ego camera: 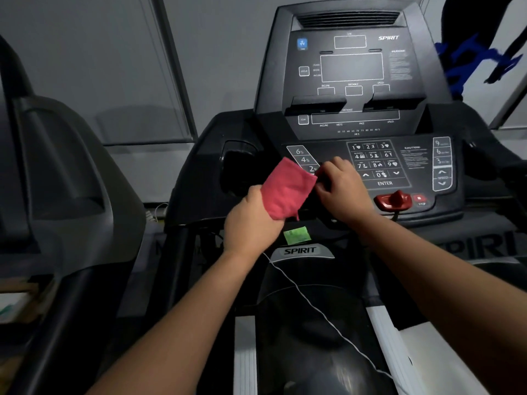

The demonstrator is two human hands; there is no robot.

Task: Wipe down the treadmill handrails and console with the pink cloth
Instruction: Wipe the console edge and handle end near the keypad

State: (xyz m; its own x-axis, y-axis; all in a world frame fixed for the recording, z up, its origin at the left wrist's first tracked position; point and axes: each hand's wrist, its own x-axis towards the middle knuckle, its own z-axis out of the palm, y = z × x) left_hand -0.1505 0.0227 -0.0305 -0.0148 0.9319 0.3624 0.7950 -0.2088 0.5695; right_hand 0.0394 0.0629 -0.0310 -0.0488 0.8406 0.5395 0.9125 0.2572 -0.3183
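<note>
A person at a Spirit treadmill holds the pink cloth [285, 189] between both hands, just in front of the lower left of the console [413, 89]. The left hand [251, 218] grips the cloth's lower edge from beneath, fingers curled round it, while the right hand [342, 189] pinches its upper right corner. The cloth hangs spread between the two grips, overlapping the incline buttons [303, 159] and left of the number keypad [375, 159] and red safety key [393, 199].
</note>
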